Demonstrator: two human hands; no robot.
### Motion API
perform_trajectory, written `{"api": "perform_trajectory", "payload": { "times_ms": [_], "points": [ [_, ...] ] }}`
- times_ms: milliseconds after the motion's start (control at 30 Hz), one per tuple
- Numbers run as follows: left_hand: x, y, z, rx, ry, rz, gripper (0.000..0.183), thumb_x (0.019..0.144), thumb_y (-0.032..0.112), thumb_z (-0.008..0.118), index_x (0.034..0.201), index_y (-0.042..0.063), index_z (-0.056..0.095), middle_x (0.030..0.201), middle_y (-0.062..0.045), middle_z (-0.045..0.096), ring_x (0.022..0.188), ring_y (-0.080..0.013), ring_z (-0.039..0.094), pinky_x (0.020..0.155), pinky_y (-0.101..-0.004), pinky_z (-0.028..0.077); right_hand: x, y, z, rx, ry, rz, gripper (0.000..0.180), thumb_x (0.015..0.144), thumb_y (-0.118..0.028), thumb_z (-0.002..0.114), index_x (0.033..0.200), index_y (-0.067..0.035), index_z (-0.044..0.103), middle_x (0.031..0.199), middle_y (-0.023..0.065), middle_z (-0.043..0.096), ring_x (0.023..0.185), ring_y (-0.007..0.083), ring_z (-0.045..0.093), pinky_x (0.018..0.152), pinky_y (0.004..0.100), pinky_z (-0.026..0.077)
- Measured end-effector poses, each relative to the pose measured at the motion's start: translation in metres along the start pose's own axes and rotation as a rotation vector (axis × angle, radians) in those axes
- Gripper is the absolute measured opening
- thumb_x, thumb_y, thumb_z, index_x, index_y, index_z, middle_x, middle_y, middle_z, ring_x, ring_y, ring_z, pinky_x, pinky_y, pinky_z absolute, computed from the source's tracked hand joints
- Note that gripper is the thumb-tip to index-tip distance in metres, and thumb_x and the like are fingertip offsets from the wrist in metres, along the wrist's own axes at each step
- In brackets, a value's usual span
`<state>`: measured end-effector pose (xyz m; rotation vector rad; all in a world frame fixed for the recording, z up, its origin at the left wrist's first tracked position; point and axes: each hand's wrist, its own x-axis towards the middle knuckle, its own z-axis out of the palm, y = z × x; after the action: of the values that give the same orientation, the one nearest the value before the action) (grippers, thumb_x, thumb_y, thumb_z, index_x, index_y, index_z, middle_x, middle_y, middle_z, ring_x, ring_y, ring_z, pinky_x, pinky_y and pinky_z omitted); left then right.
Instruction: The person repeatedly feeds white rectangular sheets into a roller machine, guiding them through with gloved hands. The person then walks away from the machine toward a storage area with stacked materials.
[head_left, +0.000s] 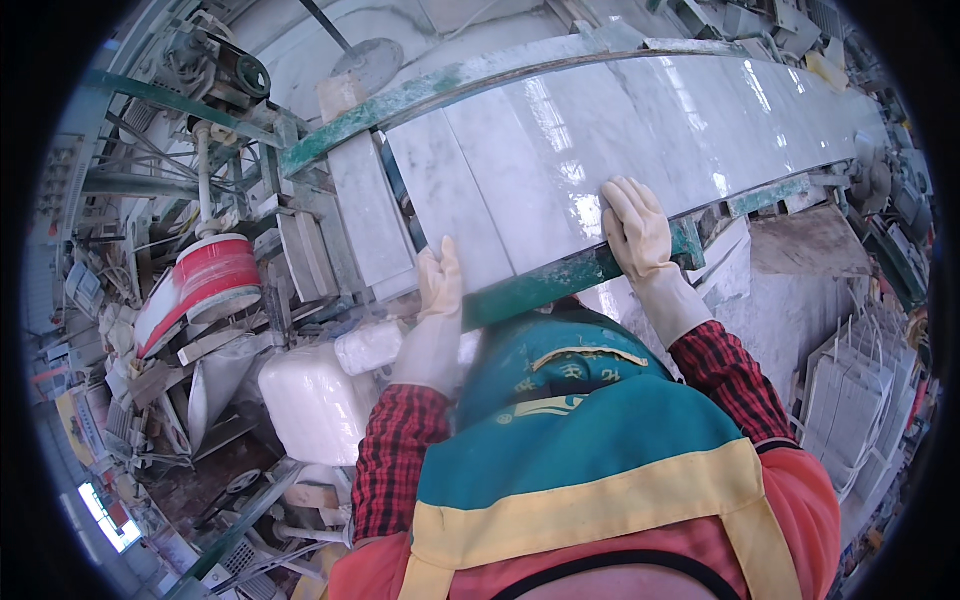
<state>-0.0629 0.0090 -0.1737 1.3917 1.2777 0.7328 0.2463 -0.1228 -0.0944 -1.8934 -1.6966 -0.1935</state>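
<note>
Polished pale marble slabs (555, 142), white with grey veins, lie in a long row on a green metal frame (540, 285). Thin seams show between the pieces at the left end. My left hand (441, 279), in a cream rubber glove, is at the near left corner of the end slab (442, 172), thumb up along its edge; how firmly it grips is unclear. In a like glove, my right hand (637, 225) rests on the slabs' near edge with its fingers together on the glossy surface. Left of a gap lies a separate pale stone strip (371, 210).
A machine with a red and white belt roller (219, 277) stands at left. Near my left forearm is a plastic-wrapped bundle (319, 401). A strapped stack of slabs (851, 405) stands at right. The green frame's far rail (442, 86) runs behind the slabs.
</note>
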Motion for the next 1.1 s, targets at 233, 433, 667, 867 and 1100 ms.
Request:
{"api": "perform_trajectory", "payload": {
  "times_ms": [233, 433, 667, 867, 1100],
  "points": [
    [0.000, 0.006, -0.003, 0.005, -0.050, 0.010, 0.046, 0.108, 0.034, 0.055, 0.128, -0.006, 0.063, 0.115, -0.017, 0.073, 0.104, -0.0232, 0.066, 0.093, -0.0378, 0.050, -0.002, 0.003, 0.008, -0.089, 0.020, -0.010, 0.040, 0.084, -0.003, 0.067, 0.124, -0.002, 0.064, 0.125, 0.0188, 0.066, 0.119, 0.0406, 0.061, 0.106, 0.0492, 0.049],
    [0.002, 0.011, -0.009, 0.263, -0.097, -0.057, 0.053, 0.105, 0.043, 0.058, 0.118, -0.008, 0.062, 0.108, -0.024, 0.072, 0.101, -0.0321, 0.068, 0.089, -0.0420, 0.051, -0.002, -0.001, 0.006, -0.100, 0.009, 0.002, 0.039, 0.086, 0.003, 0.066, 0.125, -0.001, 0.063, 0.125, 0.0204, 0.066, 0.118, 0.0419, 0.062, 0.105, 0.0489, 0.050],
    [0.015, 0.003, -0.017, 0.478, -0.182, -0.117, 0.069, 0.102, 0.057, 0.051, 0.114, -0.010, 0.059, 0.105, -0.032, 0.070, 0.103, -0.0430, 0.069, 0.091, -0.0491, 0.051, -0.005, 0.005, 0.015, -0.114, 0.026, -0.006, 0.040, 0.085, 0.000, 0.063, 0.125, -0.001, 0.064, 0.126, 0.0205, 0.064, 0.117, 0.0421, 0.061, 0.105, 0.0509, 0.048],
    [0.031, 0.034, -0.024, 0.892, -0.357, -0.173, 0.072, 0.102, 0.062, 0.045, 0.111, -0.005, 0.067, 0.101, -0.028, 0.074, 0.101, -0.0405, 0.073, 0.085, -0.0470, 0.054, 0.013, -0.012, 0.005, -0.075, -0.037, -0.018, 0.037, 0.083, -0.002, 0.064, 0.121, -0.003, 0.065, 0.126, 0.0185, 0.064, 0.117, 0.0403, 0.061, 0.106, 0.0510, 0.047],
    [0.040, 0.043, -0.029, 0.671, -0.440, -0.345, 0.065, 0.101, 0.060, 0.055, 0.106, -0.002, 0.071, 0.090, -0.016, 0.076, 0.078, -0.0237, 0.074, 0.070, -0.0389, 0.057, 0.057, -0.081, 0.022, 0.214, -0.166, -0.275, 0.041, 0.079, -0.006, 0.067, 0.120, -0.003, 0.064, 0.124, 0.0168, 0.063, 0.118, 0.0378, 0.060, 0.104, 0.0470, 0.048]
  ]
}}
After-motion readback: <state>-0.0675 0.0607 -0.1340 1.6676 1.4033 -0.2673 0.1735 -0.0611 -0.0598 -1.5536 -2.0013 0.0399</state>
